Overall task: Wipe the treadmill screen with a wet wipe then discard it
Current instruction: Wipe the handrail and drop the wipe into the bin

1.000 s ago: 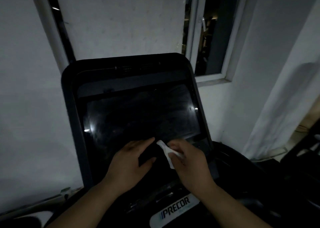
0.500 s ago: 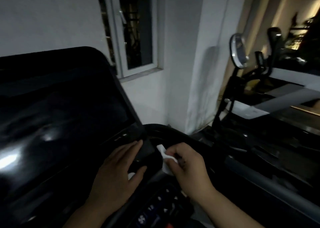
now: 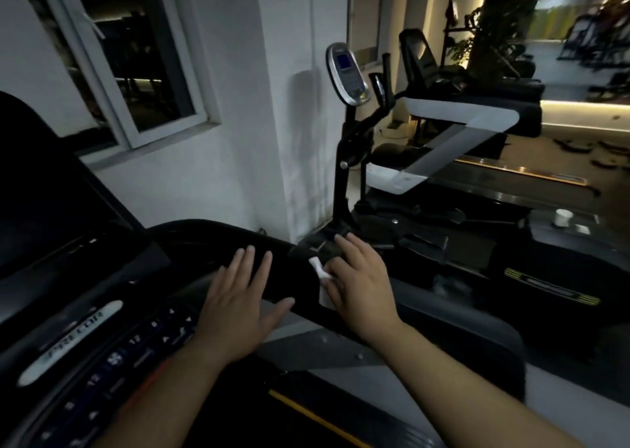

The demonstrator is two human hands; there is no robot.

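Since a second ago the head view has swung right, leaving the dark glossy treadmill screen (image 3: 51, 215) at far left; wiping looks finished, discarding next. Left hand (image 3: 238, 306) hovers with fingers spread, empty. Right hand (image 3: 358, 282) pinches the small crumpled white wet wipe (image 3: 318, 270), its long axis pointing far-left.

Crumpled white wet wipe (image 3: 318, 270) in right hand (image 3: 361, 287); dark treadmill screen (image 3: 44, 215) far left.
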